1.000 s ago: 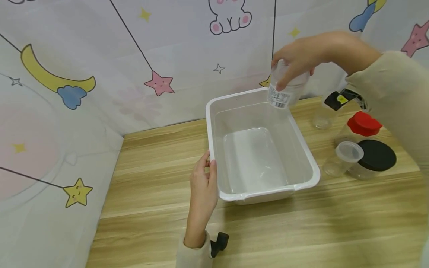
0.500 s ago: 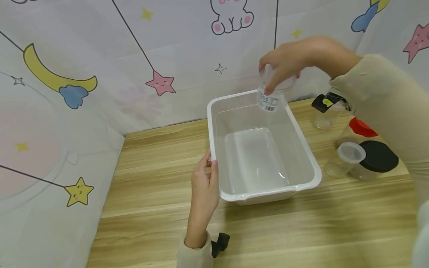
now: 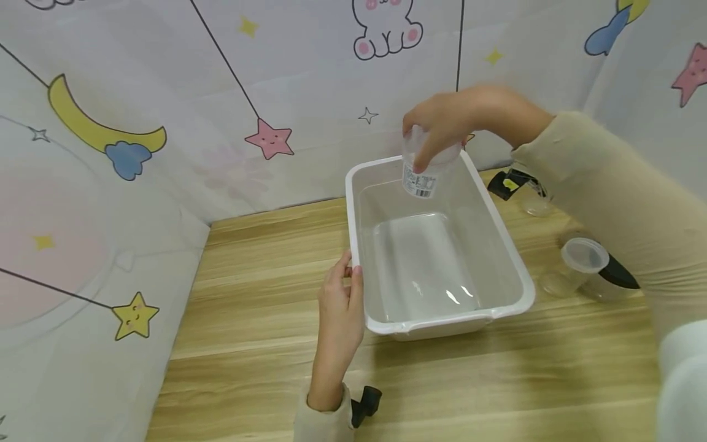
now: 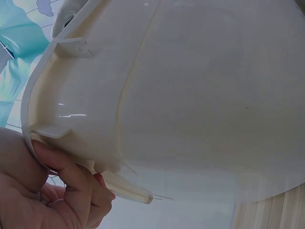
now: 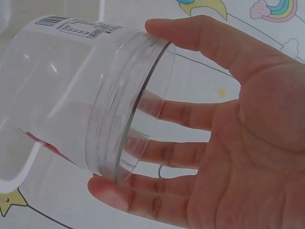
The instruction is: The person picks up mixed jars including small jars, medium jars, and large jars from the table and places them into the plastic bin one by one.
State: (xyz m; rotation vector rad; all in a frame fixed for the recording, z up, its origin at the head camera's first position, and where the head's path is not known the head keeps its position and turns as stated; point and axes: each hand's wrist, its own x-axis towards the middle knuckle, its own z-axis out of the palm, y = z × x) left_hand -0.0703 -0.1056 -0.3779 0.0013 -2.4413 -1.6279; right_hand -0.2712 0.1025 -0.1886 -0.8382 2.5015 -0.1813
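Observation:
In the head view, a pale grey plastic tub (image 3: pixel 510 264) stands on the wooden table. My left hand (image 3: pixel 339 313) grips its left rim; the left wrist view shows the fingers (image 4: pixel 76 191) curled under that rim. My right hand (image 3: pixel 450 120) holds a clear plastic jar (image 3: pixel 418 181) from above, over the far end of the tub. The jar is slightly tilted and bears a white printed label with a barcode (image 5: pixel 50 20). Thumb and fingers span the jar's ridged clear top end in the right wrist view. No contents are visible inside the jar.
Right of the tub stand a small clear cup with a translucent lid (image 3: pixel 585 255), a black-lidded jar (image 3: pixel 620 274) and another clear container (image 3: pixel 537 207). The right sleeve (image 3: pixel 618 184) partly hides them. A wall sheet with cartoon prints (image 3: pixel 309 80) rises directly behind the table.
My right hand has carried the jar leftward and a little lower, farther over the tub. The right sleeve now covers the red-lidded jar. My left hand keeps its grip on the rim.

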